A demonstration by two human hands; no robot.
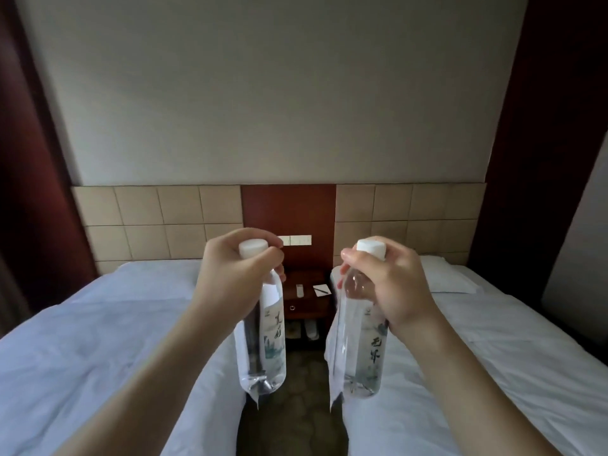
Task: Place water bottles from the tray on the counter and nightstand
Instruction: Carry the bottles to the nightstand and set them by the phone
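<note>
Two clear water bottles with white caps and ink-painted labels are hanging upright, caps at 12 o'clock and bases at 6 o'clock, long axes near vertical. The left hand (235, 274) is gripping the left bottle (263, 337) at its neck; the right hand (385, 284) is gripping the right bottle (360, 343) likewise. Both are hovering between two white beds (98, 324), before the nightstand (307, 291) at 12 o'clock.

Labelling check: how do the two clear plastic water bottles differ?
The clear plastic water bottle in the left hand shows dark reflections in its water; the clear plastic water bottle in the right hand looks paler. Their printed label characters differ. Both hang upright, white-capped, gripped at the neck by the left hand and right hand.
</note>
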